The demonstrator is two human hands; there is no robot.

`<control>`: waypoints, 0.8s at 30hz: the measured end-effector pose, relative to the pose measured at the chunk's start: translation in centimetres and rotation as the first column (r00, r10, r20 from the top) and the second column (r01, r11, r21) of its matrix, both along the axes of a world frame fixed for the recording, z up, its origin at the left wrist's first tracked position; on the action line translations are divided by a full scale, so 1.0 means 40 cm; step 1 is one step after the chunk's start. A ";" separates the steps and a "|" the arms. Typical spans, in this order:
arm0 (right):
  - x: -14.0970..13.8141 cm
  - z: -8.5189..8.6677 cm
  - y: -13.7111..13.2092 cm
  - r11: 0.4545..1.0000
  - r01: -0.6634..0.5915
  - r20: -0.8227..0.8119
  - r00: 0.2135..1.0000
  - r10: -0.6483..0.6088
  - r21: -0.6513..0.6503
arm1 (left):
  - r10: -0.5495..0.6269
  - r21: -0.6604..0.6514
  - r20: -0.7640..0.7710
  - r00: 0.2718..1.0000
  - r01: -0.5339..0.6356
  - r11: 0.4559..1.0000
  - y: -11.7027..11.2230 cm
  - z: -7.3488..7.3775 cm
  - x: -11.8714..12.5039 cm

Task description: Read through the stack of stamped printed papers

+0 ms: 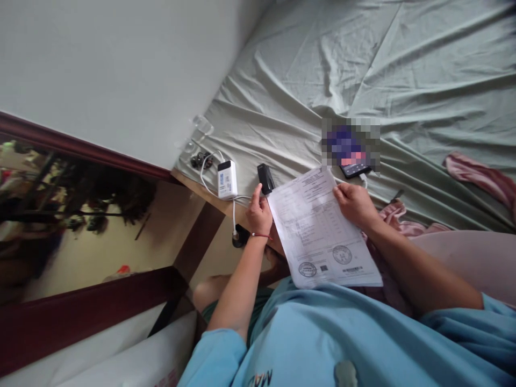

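A stack of printed papers with round stamps rests against my lap at its lower end. My right hand grips its right edge, thumb on top. Beside the upper left corner is my left hand, index finger stretched out and its tip touching or very near a small black device, perhaps a stapler. The thumb lies close to the paper's left edge; whether it touches is unclear, and the other fingers are partly hidden. Past the papers lies a phone, its screen mostly blurred, with a white cable plugged in.
A white power bank with white cables sits at the bed's wooden edge. Near the wall are a clear plastic container and a dark small bundle. Pink striped cloth lies on the green sheet. A dark red wooden rail runs at left.
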State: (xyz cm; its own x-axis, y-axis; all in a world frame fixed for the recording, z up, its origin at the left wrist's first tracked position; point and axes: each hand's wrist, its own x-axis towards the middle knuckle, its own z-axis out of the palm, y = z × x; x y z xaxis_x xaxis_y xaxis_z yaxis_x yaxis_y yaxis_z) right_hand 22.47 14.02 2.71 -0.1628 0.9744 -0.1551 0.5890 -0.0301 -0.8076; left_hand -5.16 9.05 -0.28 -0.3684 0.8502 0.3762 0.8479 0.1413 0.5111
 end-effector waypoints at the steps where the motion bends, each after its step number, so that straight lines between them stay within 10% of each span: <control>1: 0.000 0.000 0.000 1.000 0.001 -0.001 1.000 -0.001 0.002 | -0.008 0.020 -0.006 1.000 0.008 1.000 0.000 -0.003 0.000; 24: -0.001 -0.002 -0.006 0.996 -0.012 0.018 1.000 0.010 0.088 | -0.053 0.011 -0.199 0.979 0.057 0.998 -0.008 -0.023 -0.004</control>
